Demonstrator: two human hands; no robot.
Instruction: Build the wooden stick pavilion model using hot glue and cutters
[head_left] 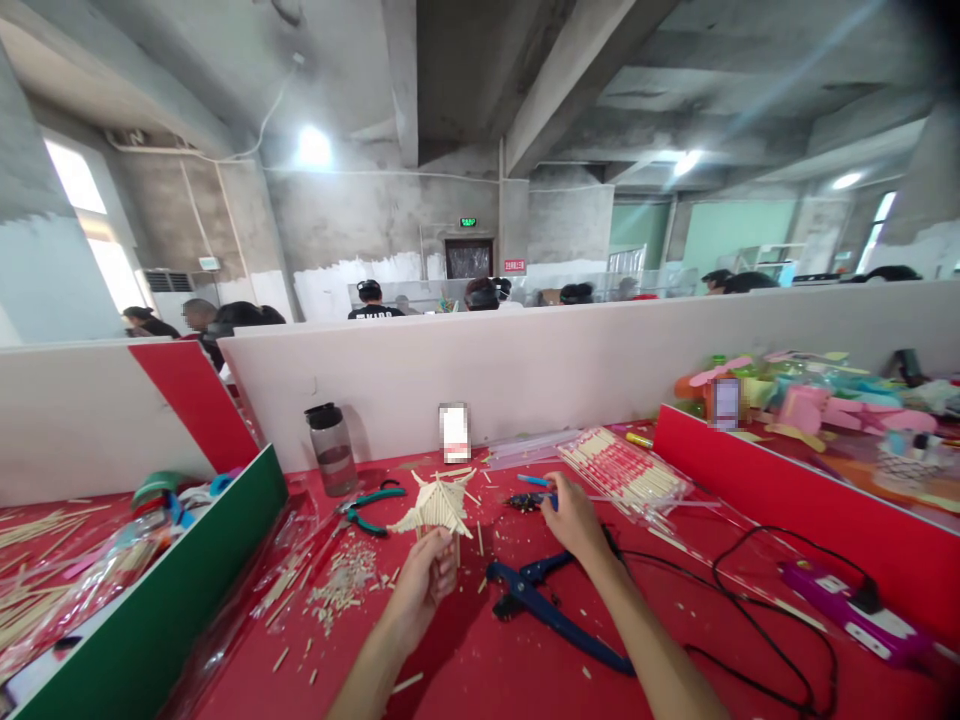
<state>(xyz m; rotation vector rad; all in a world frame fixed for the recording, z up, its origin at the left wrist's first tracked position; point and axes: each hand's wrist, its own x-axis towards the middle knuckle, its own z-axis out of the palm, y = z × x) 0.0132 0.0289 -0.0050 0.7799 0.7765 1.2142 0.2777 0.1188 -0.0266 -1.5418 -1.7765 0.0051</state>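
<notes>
Bare forearms (pixel 652 640) over red tabletop (pixel 540 685), concrete ceiling (pixel 465 80) above

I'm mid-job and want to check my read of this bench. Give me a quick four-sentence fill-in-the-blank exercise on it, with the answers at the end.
1. The person's ____ hand is the one nearest the stick model.
2. The large blue-handled tool lies on a tabletop coloured ____.
3. The upright bottle near the back partition has a ____ lid.
4. The power strip on the right side is mainly ____ in colour.

Missing words: left; red; black; purple.
</notes>
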